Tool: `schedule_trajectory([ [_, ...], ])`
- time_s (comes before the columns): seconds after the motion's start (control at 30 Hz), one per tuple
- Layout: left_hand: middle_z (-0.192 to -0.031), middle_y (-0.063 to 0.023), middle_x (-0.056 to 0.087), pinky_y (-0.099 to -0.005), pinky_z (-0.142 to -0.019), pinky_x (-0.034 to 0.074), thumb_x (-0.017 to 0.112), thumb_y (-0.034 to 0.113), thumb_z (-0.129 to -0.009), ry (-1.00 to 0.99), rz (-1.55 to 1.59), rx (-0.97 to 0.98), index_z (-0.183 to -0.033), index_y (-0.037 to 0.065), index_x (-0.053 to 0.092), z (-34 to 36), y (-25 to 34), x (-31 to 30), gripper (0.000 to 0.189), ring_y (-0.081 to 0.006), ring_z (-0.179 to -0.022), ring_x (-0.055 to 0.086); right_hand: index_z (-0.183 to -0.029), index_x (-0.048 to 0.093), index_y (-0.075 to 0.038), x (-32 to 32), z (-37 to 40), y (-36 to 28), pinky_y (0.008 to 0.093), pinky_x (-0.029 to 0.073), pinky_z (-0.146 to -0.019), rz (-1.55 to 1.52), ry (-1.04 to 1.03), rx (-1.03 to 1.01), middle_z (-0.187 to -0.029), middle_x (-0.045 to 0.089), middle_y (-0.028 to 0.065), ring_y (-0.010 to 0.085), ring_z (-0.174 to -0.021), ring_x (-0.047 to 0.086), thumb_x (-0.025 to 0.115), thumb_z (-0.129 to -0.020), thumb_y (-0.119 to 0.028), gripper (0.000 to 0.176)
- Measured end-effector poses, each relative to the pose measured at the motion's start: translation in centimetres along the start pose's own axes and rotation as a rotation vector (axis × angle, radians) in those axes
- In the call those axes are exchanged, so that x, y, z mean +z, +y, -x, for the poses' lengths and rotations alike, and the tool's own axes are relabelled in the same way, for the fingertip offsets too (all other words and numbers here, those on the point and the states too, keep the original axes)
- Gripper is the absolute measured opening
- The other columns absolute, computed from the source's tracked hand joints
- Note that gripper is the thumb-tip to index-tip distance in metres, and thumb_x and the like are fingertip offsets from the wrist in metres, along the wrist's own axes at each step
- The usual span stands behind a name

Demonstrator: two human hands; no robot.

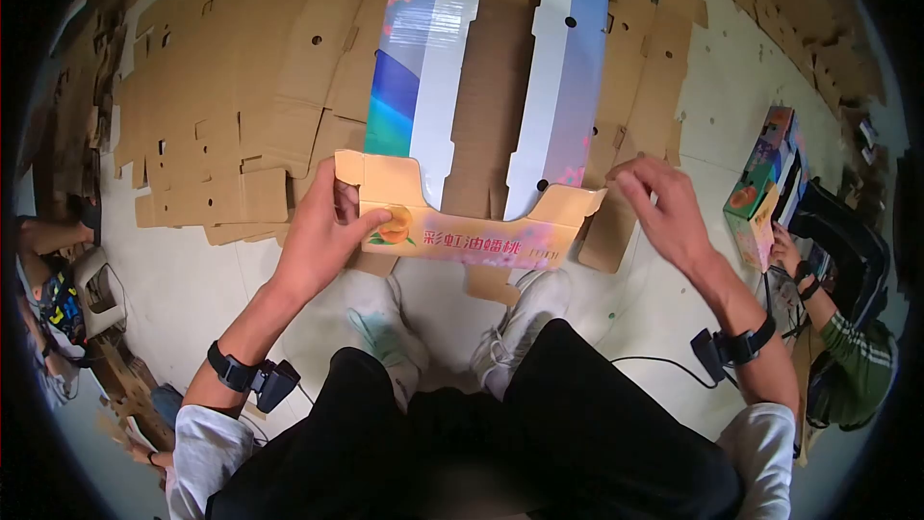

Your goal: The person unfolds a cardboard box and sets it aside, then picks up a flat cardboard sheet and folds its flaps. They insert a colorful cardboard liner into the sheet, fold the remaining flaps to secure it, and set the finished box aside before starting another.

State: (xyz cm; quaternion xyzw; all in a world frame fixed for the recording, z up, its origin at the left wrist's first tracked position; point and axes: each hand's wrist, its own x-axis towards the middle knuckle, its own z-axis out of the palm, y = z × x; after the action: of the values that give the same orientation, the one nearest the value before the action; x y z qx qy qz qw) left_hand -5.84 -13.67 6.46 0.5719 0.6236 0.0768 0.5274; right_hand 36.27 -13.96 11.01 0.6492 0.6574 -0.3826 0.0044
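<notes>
A partly folded carton (395, 96) with blue and pink printed sides stands in front of me, its middle open to brown cardboard. Its near end panel (472, 239) is orange-pink with a peach picture and red characters. My left hand (337, 212) grips the panel's left end, thumb on the peach picture and fingers behind the cardboard. At the panel's right corner is my right hand (657, 195), its fingers curled near the brown flap; whether they pinch the edge is too small to tell. Black devices are strapped to both wrists.
Flattened brown cardboard sheets (231, 67) cover the floor at the left and behind the carton. A co-worker's hand (784, 248) touches another printed carton (748, 195) at the right. Other people sit at the far left. My shoes (520, 327) are below the panel.
</notes>
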Motion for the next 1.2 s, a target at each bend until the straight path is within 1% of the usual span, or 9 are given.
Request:
schedule_trajectory([
  [0.07,-0.113,-0.0127,0.060,-0.0369,-0.089,0.052,0.074,0.021,-0.101,-0.051,-0.094,0.015,-0.149,0.000,0.045,0.2,1.5,-0.5,0.059,-0.0216,-0.097,0.060,-0.121,0.070,0.002,0.4,0.5,-1.6,0.0389,0.058,-0.089,-0.112,-0.084,0.089,-0.092,0.071,0.0150,0.0269,-0.086,0.070,0.066,-0.103,-0.016,0.025],
  [0.17,-0.128,-0.0202,0.058,-0.0435,-0.099,0.052,0.067,0.022,-0.105,-0.043,-0.312,0.125,-0.152,0.000,0.045,0.4,0.8,0.2,0.056,-0.0333,-0.113,0.062,-0.128,0.065,0.002,3.5,0.9,-1.0,0.0387,0.058,-0.087,-0.351,-0.057,-0.026,-0.088,0.071,0.0139,0.0254,-0.082,0.071,0.069,-0.103,-0.016,0.031],
  [0.3,-0.141,-0.0240,0.052,-0.0495,-0.108,0.049,0.062,0.022,-0.108,0.061,-0.418,0.332,-0.150,0.001,0.050,0.3,1.0,-0.3,0.048,-0.0429,-0.129,0.056,-0.132,0.061,0.003,4.8,1.0,-1.2,0.0396,0.059,-0.090,-0.311,0.038,-0.069,-0.100,0.070,0.0165,0.0266,-0.091,0.070,0.069,-0.103,-0.013,0.034],
  [0.4,-0.139,-0.0202,0.056,-0.0487,-0.098,0.054,0.063,0.022,-0.107,0.149,-0.431,0.490,-0.144,0.001,0.055,-0.8,1.0,-0.3,0.044,-0.0425,-0.115,0.065,-0.134,0.060,0.002,5.3,0.8,-1.1,0.0385,0.058,-0.088,-0.390,0.102,-0.023,-0.103,0.067,0.0154,0.0233,-0.092,0.069,0.070,-0.103,-0.011,0.035],
  [0.6,-0.123,-0.0171,0.063,-0.0481,-0.089,0.053,0.063,0.023,-0.108,0.113,-0.277,0.276,-0.126,0.001,0.057,-2.9,2.0,0.0,0.029,-0.0375,-0.103,0.068,-0.122,0.058,0.001,6.1,0.1,-0.6,0.0314,0.055,-0.083,-0.714,0.200,0.153,-0.095,0.061,0.0061,0.0127,-0.087,0.063,0.075,-0.100,-0.007,0.030],
  [0.8,-0.090,-0.0117,0.054,-0.0412,-0.077,0.050,0.062,0.029,-0.110,0.066,-0.069,0.171,-0.124,0.003,0.049,-4.8,1.3,0.7,0.033,-0.0258,-0.079,0.055,-0.124,0.053,0.000,6.5,-1.9,1.8,0.0300,0.054,-0.083,-0.596,0.071,0.226,-0.100,0.061,0.0048,0.0113,-0.087,0.061,0.082,-0.095,-0.010,0.042],
  [0.9,-0.088,-0.0069,0.049,-0.0369,-0.074,0.047,0.061,0.033,-0.111,0.040,0.072,0.126,-0.128,0.003,0.044,-6.6,0.4,1.1,0.038,-0.0174,-0.078,0.047,-0.134,0.051,0.000,5.9,-3.2,2.7,0.0328,0.055,-0.090,-0.588,0.056,0.219,-0.106,0.065,0.0083,0.0159,-0.094,0.065,0.084,-0.093,-0.014,0.054],
  [1.1,-0.088,-0.0027,0.051,-0.0349,-0.075,0.048,0.064,0.032,-0.110,-0.204,0.185,0.036,-0.126,0.003,0.043,-6.2,0.6,-0.3,0.039,-0.0145,-0.080,0.048,-0.154,0.040,0.001,6.1,-2.2,1.2,0.0414,0.057,-0.101,-0.279,0.270,-0.043,-0.119,0.069,0.0196,0.0298,-0.109,0.070,0.081,-0.092,-0.016,0.076],
  [1.2,-0.088,-0.0044,0.055,-0.0359,-0.074,0.049,0.066,0.027,-0.109,-0.390,0.161,-0.121,-0.123,0.003,0.041,-3.6,2.1,0.3,0.037,-0.0157,-0.079,0.053,-0.149,0.044,0.001,6.4,-0.1,0.9,0.0409,0.058,-0.093,-0.427,0.140,0.125,-0.114,0.070,0.0195,0.0286,-0.102,0.071,0.079,-0.093,-0.018,0.069],
])
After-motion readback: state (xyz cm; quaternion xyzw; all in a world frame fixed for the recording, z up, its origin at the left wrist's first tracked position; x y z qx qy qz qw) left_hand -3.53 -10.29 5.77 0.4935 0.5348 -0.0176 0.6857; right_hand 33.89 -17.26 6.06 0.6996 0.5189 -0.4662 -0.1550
